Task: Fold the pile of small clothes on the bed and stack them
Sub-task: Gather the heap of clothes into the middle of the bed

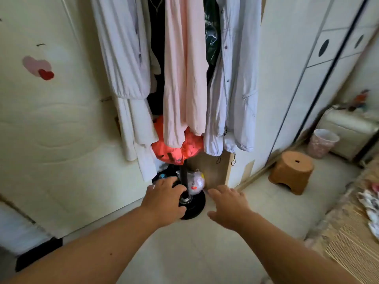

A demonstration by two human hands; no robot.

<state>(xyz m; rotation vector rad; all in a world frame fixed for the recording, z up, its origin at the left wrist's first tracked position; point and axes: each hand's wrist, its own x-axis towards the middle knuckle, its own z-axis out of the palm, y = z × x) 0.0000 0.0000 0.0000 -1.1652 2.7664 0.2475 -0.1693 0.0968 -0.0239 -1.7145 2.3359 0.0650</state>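
Both my arms reach forward over the floor, palms down. My left hand [164,199] hovers in front of the black base [193,203] of a coat stand, fingers spread, holding nothing. My right hand [227,206] is just right of that base, fingers apart and empty. At the far right edge lies the bed [348,238] with a woven straw mat, and some small patterned clothes [371,208] rest on it, partly cut off by the frame.
Long white, pink and pale blue garments [184,78] hang from the stand, with an orange bag [176,148] beneath. A cream door [51,119] is left, a wardrobe [307,68] right. A brown stool [291,171] and a pink bin [324,142] stand on the floor.
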